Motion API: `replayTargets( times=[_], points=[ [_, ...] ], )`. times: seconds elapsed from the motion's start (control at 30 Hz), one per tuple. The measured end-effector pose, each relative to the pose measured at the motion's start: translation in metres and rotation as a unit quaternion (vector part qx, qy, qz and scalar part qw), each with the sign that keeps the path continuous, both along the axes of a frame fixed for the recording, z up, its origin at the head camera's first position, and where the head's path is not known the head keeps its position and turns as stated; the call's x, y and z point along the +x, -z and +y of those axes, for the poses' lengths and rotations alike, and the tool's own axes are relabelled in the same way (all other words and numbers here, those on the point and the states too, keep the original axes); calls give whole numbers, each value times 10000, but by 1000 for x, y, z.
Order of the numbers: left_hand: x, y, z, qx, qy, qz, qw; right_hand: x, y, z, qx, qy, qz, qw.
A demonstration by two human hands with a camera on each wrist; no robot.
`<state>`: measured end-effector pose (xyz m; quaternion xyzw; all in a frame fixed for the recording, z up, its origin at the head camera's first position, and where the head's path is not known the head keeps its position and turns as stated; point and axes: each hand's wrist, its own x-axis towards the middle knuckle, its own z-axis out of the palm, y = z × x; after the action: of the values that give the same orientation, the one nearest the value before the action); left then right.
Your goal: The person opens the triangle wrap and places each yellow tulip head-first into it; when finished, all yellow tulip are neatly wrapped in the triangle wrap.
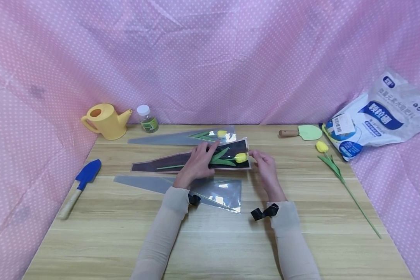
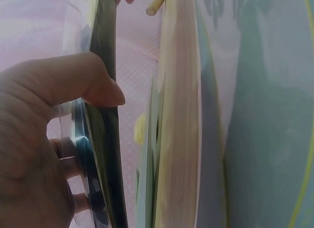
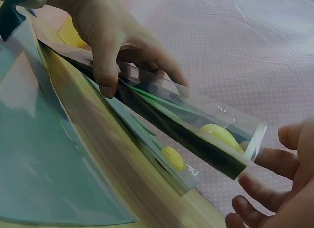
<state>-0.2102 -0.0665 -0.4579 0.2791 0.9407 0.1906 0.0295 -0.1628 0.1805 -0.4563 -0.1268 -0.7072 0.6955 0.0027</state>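
Observation:
My left hand [image 1: 197, 163] grips a long tapered flower sleeve [image 1: 150, 165] with a clear front and dark back. Its thumb lies along the near edge in the left wrist view, the other fingers on the far side. Inside the sleeve is a yellow tulip [image 1: 241, 158] with green leaves, its bloom near the wide end. At that wide end is my right hand [image 1: 267, 169], its fingertips right at the edge. In the right wrist view, the right thumb stands apart from the fingers [image 3: 277, 161], and the sleeve [image 3: 196, 139] is tilted above the table.
Behind lies another sleeved yellow tulip [image 1: 222, 134]; in front, a clear sleeve [image 1: 227, 190]. A loose tulip [image 1: 322, 146], green trowel [image 1: 309, 132] and white bag [image 1: 381, 116] are at right. At left are a blue trowel [image 1: 88, 171], yellow watering can [image 1: 106, 122] and lidded bottle [image 1: 148, 120].

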Motion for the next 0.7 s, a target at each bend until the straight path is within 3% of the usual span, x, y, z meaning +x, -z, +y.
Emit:
replayTargets(
  times=[0.3, 0.47, 0.7],
  points=[
    [-1, 1, -1, 36, -53, 91, 9999, 0, 1, 1, 121, 114, -24, 9999],
    [-1, 2, -1, 44, -41, 128, 9999, 0, 2, 0, 69, -346, -302, 9989],
    [-1, 1, -1, 51, -72, 110, 9999, 0, 3, -3, 153, -903, -312, 9953]
  ],
)
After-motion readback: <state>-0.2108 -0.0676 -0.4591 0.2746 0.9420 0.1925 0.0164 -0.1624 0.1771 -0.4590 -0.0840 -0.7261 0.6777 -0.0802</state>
